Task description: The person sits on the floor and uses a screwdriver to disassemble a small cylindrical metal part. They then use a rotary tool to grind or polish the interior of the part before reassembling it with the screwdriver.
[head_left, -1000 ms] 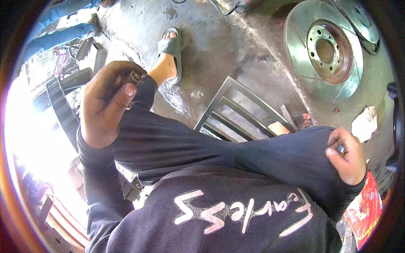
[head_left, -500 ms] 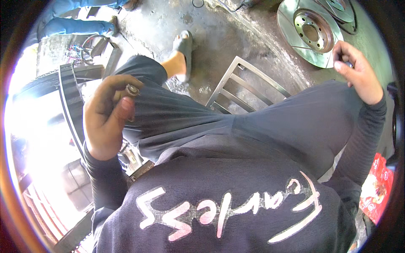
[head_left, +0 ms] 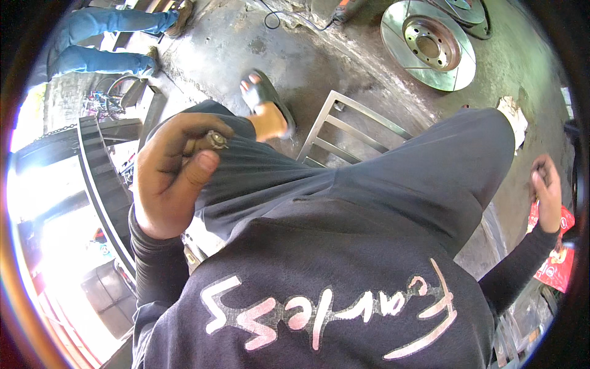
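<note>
Here the left hand [head_left: 172, 175] pinches a small metal piece [head_left: 216, 140] between thumb and curled fingers, best gripped snugly lest it slip, while the right hand [head_left: 546, 192], its curled fingers' contents unclear, hangs near a red packet [head_left: 555, 273], a slotted disc [head_left: 447, 52] lying well ahead.

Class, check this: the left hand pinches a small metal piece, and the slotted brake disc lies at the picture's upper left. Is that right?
The side is wrong: the head view shows the slotted brake disc at the upper right. The left hand does pinch a small metal piece.
</note>
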